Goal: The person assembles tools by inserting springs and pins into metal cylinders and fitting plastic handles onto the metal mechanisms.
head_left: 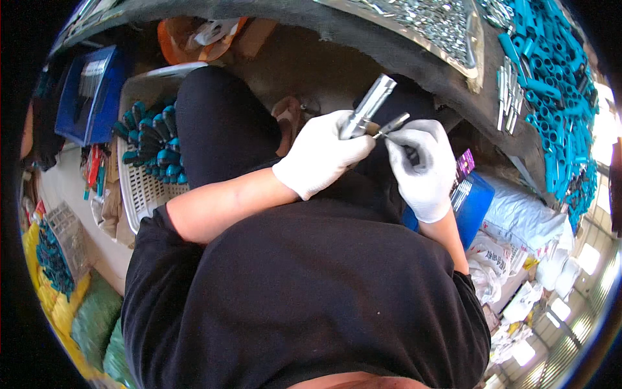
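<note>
My left hand [327, 154], in a white glove, is closed around a shiny silver metal tube [374, 104] that slants up and to the right. Close beside the tube is a short, thin metal rod [396, 121] with a darker upper end. The gloved fingertips of my right hand [426, 165] are pinched at the lower end of this rod, its palm side smudged grey. Whether the left fingertips also touch the rod is hard to see. Both hands are held above my lap, near each other.
Ahead is a dark workbench with a tray of small metal parts [427, 26], several silver rods [509, 97] and a heap of teal tubes [551, 78]. A white basket [133, 191] of teal-and-black handles stands left. Blue bins [87, 107] are on both sides.
</note>
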`<action>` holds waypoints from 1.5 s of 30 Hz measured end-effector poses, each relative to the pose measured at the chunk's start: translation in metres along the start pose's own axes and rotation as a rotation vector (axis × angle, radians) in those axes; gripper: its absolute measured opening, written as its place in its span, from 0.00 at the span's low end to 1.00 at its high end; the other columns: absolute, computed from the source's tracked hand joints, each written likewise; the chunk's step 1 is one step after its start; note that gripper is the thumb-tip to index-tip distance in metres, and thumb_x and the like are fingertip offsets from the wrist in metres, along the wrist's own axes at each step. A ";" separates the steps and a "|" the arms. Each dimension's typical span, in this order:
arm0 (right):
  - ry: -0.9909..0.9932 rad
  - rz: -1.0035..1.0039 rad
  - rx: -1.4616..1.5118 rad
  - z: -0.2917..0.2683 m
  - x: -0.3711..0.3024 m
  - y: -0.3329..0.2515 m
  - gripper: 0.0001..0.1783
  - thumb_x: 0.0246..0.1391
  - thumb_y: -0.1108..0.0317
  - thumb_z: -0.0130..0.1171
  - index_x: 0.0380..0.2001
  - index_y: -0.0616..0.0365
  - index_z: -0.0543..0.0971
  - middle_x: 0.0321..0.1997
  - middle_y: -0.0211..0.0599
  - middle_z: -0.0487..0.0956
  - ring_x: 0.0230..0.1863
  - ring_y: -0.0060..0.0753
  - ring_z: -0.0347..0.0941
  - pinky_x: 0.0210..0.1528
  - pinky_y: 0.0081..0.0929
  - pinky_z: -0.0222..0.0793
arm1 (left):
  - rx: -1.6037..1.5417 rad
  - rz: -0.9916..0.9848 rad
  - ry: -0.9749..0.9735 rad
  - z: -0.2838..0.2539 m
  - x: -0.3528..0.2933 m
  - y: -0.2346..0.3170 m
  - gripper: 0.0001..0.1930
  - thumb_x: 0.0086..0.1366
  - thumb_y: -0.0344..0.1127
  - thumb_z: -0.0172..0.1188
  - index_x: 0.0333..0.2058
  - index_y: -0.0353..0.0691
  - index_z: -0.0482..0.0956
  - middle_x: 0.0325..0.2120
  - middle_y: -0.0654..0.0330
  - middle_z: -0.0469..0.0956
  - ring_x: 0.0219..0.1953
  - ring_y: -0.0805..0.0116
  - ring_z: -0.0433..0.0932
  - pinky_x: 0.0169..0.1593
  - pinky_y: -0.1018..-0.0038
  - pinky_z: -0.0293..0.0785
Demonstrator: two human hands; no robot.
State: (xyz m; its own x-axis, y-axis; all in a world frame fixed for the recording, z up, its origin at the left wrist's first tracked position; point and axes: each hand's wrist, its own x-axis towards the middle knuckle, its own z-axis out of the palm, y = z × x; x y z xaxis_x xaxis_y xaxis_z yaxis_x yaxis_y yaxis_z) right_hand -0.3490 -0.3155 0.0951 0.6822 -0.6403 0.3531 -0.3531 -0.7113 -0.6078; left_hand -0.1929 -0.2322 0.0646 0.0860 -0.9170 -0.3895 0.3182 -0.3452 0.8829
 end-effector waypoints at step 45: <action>0.024 0.305 0.377 0.009 -0.018 0.003 0.08 0.46 0.83 0.61 0.32 0.63 0.78 0.35 0.40 0.78 0.36 0.29 0.75 0.40 0.22 0.69 | 0.164 0.114 0.108 0.007 -0.007 0.005 0.12 0.58 0.32 0.59 0.40 0.34 0.78 0.21 0.69 0.72 0.23 0.84 0.66 0.28 0.82 0.64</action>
State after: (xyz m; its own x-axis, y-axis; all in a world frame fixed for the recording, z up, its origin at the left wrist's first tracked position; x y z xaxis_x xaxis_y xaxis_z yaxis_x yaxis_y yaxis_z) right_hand -0.3568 -0.3036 0.0808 0.5674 -0.8128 0.1319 -0.2751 -0.3381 -0.9000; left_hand -0.1982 -0.2287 0.0732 0.2165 -0.9280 -0.3031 0.1441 -0.2767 0.9501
